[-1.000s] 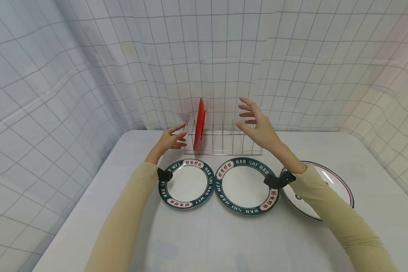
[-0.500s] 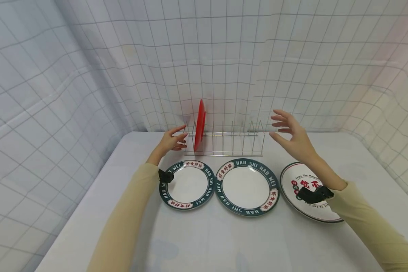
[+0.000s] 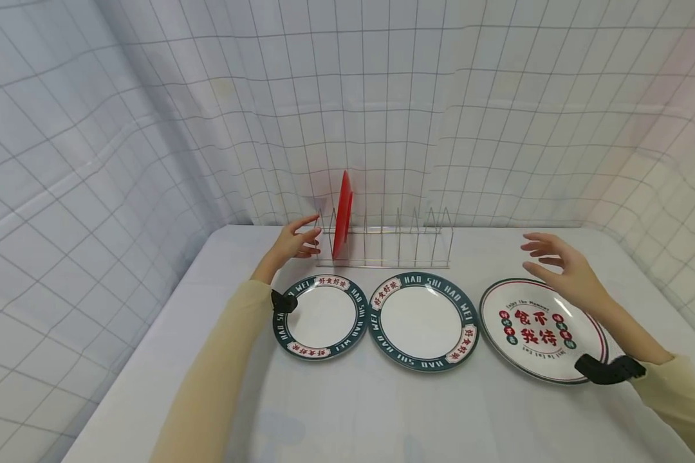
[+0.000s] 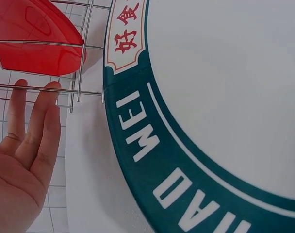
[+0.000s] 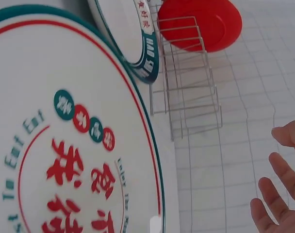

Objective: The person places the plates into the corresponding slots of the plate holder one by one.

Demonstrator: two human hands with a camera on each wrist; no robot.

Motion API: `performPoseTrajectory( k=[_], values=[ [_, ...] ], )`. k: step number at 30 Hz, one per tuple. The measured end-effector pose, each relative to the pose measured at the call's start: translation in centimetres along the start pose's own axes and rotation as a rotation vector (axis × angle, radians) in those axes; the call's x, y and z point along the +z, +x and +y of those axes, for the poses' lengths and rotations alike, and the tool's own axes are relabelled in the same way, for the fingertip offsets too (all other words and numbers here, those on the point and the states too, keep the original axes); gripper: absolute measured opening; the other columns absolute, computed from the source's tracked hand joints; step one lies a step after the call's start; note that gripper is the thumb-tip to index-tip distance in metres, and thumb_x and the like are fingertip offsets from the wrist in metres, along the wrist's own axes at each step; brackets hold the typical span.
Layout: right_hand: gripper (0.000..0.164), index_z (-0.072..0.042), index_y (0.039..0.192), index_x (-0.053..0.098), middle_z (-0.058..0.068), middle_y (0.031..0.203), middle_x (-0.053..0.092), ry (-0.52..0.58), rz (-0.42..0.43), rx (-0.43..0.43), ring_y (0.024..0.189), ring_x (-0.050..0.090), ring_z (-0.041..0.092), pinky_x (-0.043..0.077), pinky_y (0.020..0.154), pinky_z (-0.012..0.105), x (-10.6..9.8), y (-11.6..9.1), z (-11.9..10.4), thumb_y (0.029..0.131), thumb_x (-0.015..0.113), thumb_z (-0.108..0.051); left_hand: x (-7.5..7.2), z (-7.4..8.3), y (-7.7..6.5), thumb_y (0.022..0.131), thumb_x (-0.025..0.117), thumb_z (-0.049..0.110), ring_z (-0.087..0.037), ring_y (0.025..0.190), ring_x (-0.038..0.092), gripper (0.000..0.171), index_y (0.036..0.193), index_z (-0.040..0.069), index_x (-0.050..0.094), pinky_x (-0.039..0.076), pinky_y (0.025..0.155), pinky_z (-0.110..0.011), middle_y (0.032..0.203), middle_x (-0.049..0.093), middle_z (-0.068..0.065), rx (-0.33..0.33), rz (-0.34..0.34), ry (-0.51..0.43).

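Left hand [image 3: 294, 243] at the worktop's [image 3: 475, 418] back-edge rack [image 3: 382, 266], right hand [image 3: 573, 276] by the large plate [image 3: 535, 354], both empty, loose-fingered; racking seems underway, so I'd grip that plate next.

The left hand [image 3: 294, 243] and red dish [image 3: 343, 218] crowd the rack [image 3: 381, 247] at left; its right slots are free; plates [image 3: 423, 321] lie in front.

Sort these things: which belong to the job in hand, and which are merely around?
Likely the job:
wire rack, by the left hand
red plate, standing in it
large plate, nearest the right hand
small plate
middle plate

Merely around:
tabletop
checked curtain
black wrist straps
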State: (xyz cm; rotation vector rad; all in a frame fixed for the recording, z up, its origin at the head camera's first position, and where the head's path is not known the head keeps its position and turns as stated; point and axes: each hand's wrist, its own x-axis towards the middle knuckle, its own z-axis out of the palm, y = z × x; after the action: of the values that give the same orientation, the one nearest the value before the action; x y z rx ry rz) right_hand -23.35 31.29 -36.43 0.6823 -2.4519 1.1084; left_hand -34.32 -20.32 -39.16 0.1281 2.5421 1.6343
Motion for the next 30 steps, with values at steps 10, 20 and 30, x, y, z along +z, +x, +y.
performPoseTrajectory(
  k=[10, 20, 30],
  values=[
    [0.052, 0.001, 0.135, 0.046, -0.036, 0.116, 0.046, -0.076, -0.099, 0.083, 0.098, 0.047, -0.017, 0.036, 0.082, -0.001, -3.1, -3.7, 3.5, 0.087, 0.067, -0.003, 0.0, 0.0, -0.1, 0.098, 0.053, 0.037, -0.029, 0.093, 0.072, 0.055, 0.149, 0.027, 0.036, 0.056, 0.087, -0.041, 0.123, 0.06, -0.027, -0.024, -0.015, -0.003],
    [0.053, -0.009, 0.137, 0.045, -0.04, 0.109, 0.044, -0.122, -0.256, 0.257, 0.089, 0.049, -0.015, 0.046, 0.065, 0.016, -5.8, -6.5, 6.9, 0.089, 0.066, -0.011, -0.1, 0.2, -0.1, 0.098, 0.052, 0.039, -0.03, 0.095, 0.071, 0.054, 0.149, 0.028, 0.036, 0.056, 0.088, -0.042, 0.123, 0.06, -0.026, -0.03, -0.003, 0.008],
    [0.06, -0.011, 0.144, 0.037, -0.006, 0.123, 0.053, -0.149, -0.406, 0.402, 0.09, 0.043, -0.019, 0.048, 0.069, 0.027, -6.1, -7.4, 8.1, 0.092, 0.064, -0.027, -0.4, 2.0, -0.9, 0.098, 0.054, 0.03, -0.038, 0.101, 0.068, 0.056, 0.15, 0.022, 0.035, 0.053, 0.091, -0.046, 0.126, 0.058, -0.031, -0.062, -0.041, -0.034]
  ],
)
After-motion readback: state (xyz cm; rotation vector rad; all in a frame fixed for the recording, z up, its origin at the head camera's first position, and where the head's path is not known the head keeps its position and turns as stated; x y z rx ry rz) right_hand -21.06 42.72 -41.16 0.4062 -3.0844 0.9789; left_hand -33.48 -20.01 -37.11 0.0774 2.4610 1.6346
